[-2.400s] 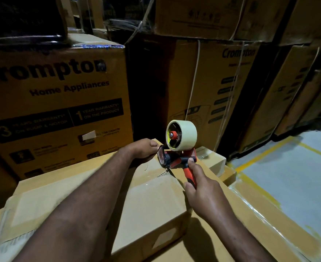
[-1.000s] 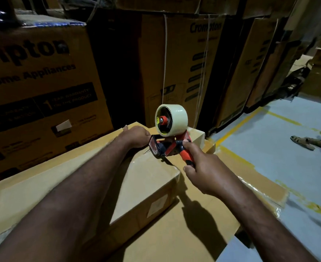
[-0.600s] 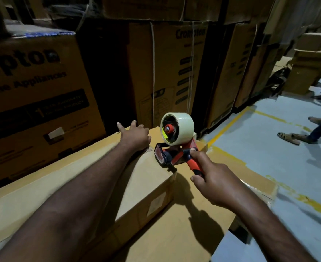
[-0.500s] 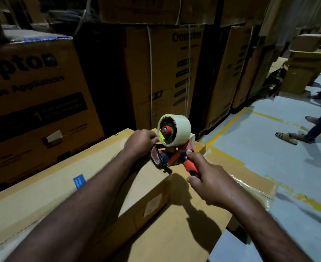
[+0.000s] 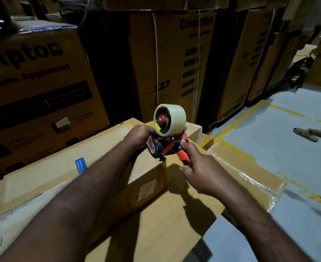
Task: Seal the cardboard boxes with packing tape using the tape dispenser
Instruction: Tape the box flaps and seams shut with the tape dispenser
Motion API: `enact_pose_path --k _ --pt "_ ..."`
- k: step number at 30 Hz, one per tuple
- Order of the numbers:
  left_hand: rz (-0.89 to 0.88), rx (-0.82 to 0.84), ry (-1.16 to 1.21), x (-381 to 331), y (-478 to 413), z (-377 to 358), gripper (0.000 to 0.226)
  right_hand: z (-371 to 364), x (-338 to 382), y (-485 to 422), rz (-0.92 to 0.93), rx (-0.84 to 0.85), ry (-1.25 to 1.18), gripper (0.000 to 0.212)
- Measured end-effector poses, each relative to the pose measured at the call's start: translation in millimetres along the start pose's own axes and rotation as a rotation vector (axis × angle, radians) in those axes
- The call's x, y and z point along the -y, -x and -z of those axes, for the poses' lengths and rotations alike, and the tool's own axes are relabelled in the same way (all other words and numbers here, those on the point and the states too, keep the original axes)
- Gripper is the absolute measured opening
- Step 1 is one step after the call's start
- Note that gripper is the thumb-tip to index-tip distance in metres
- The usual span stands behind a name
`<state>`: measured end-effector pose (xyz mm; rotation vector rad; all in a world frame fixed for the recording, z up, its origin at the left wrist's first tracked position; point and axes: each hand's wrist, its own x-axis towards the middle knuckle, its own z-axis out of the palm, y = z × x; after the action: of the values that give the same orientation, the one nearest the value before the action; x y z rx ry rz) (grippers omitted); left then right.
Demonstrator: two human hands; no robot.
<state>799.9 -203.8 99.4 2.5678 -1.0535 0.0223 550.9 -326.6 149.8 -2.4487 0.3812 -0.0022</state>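
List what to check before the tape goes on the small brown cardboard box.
1. Right hand grips the red-and-black plastic tape dispenser by its handle: ok.
2. Cream tape roll seated on the dispenser's hub: ok.
3. Dispenser's front above the small brown cardboard box: ok.
4. Left hand holds the tape's free end: cannot tell.
5. Tape end stuck on the box: cannot tell.

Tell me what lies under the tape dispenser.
A top corner of a cardboard box lies under the tape dispenser, held by the right hand. Whether it touches the box cannot be seen; the left hand covers its front.
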Motion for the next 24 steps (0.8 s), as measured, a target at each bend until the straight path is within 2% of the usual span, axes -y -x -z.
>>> enact_pose_path --k 3,9,12,14,17,20,24 --pt "0.065 0.002 0.000 -7 -3 -1 0.015 -1 -14 12 0.011 -0.003 0.003 0.067" --pt "0.188 0.000 0.040 -12 6 14 0.024 -4 -31 48 0.048 0.012 -0.040 0.067" --pt "0.158 -0.006 0.067 -26 17 15 0.025 -11 -45 54 0.034 -0.009 -0.095 0.067" --pt "0.157 -0.020 0.181 -39 30 10 0.021 -12 -52 54 0.033 -0.008 -0.115 0.066" --pt "0.179 0.084 0.341 -46 48 2 0.027 -14 -61 54 0.051 -0.013 -0.123 0.066" --pt "0.162 0.191 0.232 -34 47 1 0.039 -25 -65 53 0.068 -0.030 -0.137 0.068" --pt "0.164 0.292 0.109 -31 36 6 0.040 -41 -67 58 0.089 -0.039 -0.179 0.070"
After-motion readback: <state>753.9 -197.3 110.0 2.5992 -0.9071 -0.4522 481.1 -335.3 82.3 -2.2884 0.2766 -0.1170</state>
